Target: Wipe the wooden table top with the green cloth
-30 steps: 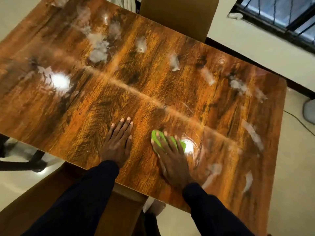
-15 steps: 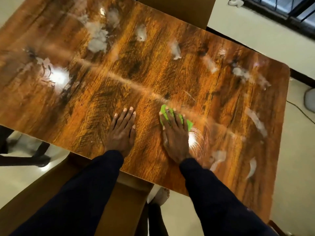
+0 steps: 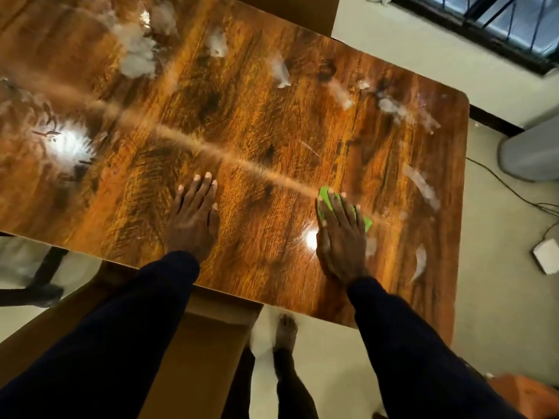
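The glossy wooden table top (image 3: pixel 257 122) fills most of the view, streaked with white smears toward its far and right parts. My right hand (image 3: pixel 340 234) lies flat on the green cloth (image 3: pixel 325 196), pressing it to the wood near the table's front right; only the cloth's edges show around my fingers. My left hand (image 3: pixel 193 216) rests flat on the table near the front edge, fingers together, with nothing under it.
A brown chair seat (image 3: pixel 193 343) sits under the front edge and another chair back (image 3: pixel 302 10) at the far side. A cable (image 3: pixel 514 195) and a white adapter (image 3: pixel 547 258) lie on the floor to the right. My bare foot (image 3: pixel 286 331) is below the table.
My right hand has slid the green cloth away from me and then to the right across the wood. My left hand has stayed planted near the front edge.
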